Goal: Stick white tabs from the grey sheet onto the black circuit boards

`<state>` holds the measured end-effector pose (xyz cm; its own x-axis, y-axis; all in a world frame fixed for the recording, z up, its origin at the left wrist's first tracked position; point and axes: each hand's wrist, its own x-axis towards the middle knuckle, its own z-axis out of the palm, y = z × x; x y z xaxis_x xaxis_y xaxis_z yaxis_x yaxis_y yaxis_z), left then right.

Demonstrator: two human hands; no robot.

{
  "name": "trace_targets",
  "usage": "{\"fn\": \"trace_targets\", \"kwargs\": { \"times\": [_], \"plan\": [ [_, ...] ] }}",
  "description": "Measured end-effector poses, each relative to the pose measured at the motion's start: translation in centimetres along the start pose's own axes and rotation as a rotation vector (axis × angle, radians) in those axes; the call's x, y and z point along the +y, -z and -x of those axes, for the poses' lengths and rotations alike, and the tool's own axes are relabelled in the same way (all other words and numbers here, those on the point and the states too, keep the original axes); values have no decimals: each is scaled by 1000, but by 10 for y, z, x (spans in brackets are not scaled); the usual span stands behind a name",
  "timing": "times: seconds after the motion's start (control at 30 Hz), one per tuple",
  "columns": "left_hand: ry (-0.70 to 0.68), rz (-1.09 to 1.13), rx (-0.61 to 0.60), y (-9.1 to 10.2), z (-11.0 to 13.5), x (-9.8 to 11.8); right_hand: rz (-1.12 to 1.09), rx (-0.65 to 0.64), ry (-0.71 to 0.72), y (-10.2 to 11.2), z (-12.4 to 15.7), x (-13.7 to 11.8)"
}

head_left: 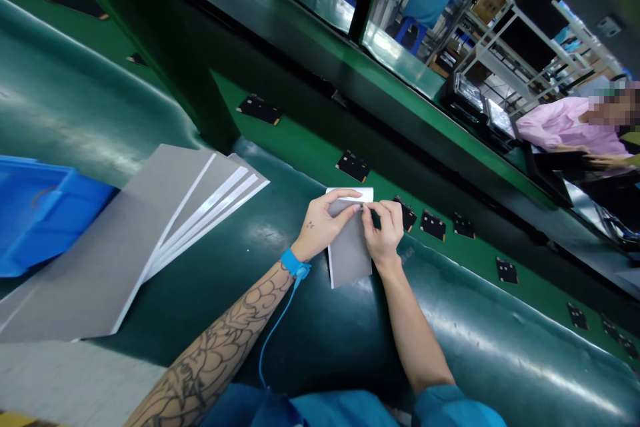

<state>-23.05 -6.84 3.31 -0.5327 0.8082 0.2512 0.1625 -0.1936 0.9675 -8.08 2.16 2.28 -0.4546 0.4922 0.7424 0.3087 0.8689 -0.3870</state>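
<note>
A grey sheet (351,257) with a white strip along its top and left edges lies before me on the green work surface. My left hand (325,220) is closed on its upper part, thumb on the grey face and forefinger along the white top strip. At the upper right of the sheet, my right hand (385,230) pinches with thumb and forefinger, close to the left thumb. What sits between those fingertips is too small to tell. A blue wrist strap (296,265) with a thin cord is around my left wrist.
Fanned grey sheets (135,233) with white edges lie at left, beside a blue bin (45,213). Several black circuit boards (353,165) rest on the green conveyor belt (305,143) beyond. A slanted green post (165,47) stands at left. A person in pink (555,123) sits across.
</note>
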Motion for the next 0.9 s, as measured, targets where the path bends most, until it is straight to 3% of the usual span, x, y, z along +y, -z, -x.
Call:
{"fn": "trace_targets", "kwargs": {
  "times": [0.1, 0.2, 0.37, 0.43, 0.53, 0.63, 0.8, 0.9],
  "plan": [
    [10, -6, -3, -1, 1, -1, -29, -21, -63, 0, -1, -7],
    [23, -28, 12, 0, 1, 0, -123, -4, -229, 8, -2, -4],
    [64, -67, 23, 2, 5, -1, -191, 85, -642, 52, 11, 51],
    [70, -82, 36, 2, 6, -1, -92, 43, -708, 76, 22, 78],
    [82, -103, 46, 3, 7, -3, 111, -193, -608, 104, 39, 105],
    [93, -119, 32, 4, 6, -5, 192, -379, -501, 113, 44, 116],
    [76, -162, 33, 7, 7, -8, 106, -461, -445, 107, 29, 132],
    [73, -189, 45, 7, 7, -10, 35, -375, -472, 106, 22, 148]
  ]
}}
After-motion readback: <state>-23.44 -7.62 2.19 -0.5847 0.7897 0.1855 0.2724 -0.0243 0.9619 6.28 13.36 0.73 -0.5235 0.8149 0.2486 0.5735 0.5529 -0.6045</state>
